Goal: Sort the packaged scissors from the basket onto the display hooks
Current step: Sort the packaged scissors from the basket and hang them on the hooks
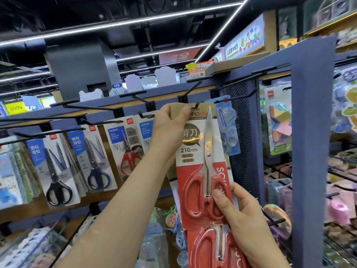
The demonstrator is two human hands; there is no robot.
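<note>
A red-handled scissors package [201,151] marked 210mm hangs upright in front of me, its top hole at the tip of a black display hook [195,105]. My left hand [170,124] pinches the card's top left corner beside that hook. My right hand [239,213] grips the pack's lower part, thumb over the red handles. A second red scissors pack [216,246] sits just below and behind it, also in my right hand. The basket is out of view.
Packaged black, blue and red scissors [92,157] hang on hooks to the left. Bare black hooks [81,105] jut out above them. A blue child scissors pack [229,130] hangs right of the hook. A blue shelf post [309,151] stands at right, with stationery beyond.
</note>
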